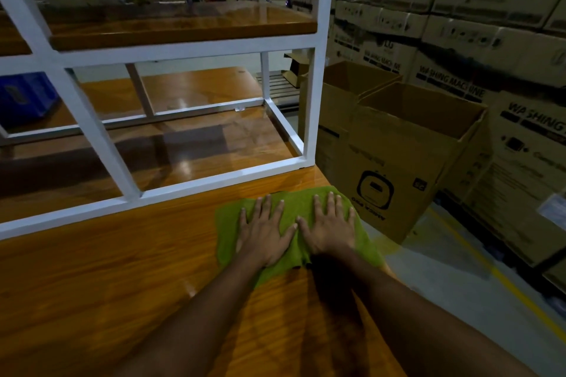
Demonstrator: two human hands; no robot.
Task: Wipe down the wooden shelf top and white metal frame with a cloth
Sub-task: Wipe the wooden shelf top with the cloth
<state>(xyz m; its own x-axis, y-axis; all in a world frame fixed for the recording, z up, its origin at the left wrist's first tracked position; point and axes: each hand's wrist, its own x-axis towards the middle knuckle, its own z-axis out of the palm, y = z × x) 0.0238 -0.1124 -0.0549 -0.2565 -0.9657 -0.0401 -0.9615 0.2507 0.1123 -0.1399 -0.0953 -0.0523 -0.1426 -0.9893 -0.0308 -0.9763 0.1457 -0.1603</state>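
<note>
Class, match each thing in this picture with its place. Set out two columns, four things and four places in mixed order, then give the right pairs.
Things
1. cloth
2. white frame
3. open cardboard box
4. blue crate

Places
A. beside the right edge of the wooden top
B. far left, seen through the frame's bars
C. under the left hand and right hand, both pressed flat
D. standing on the wooden top

Pairs: 1-C, 2-D, 3-A, 4-B

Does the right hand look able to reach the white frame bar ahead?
Probably yes: the right hand lies flat on the green cloth, with only bare wood between it and the bar.
</note>
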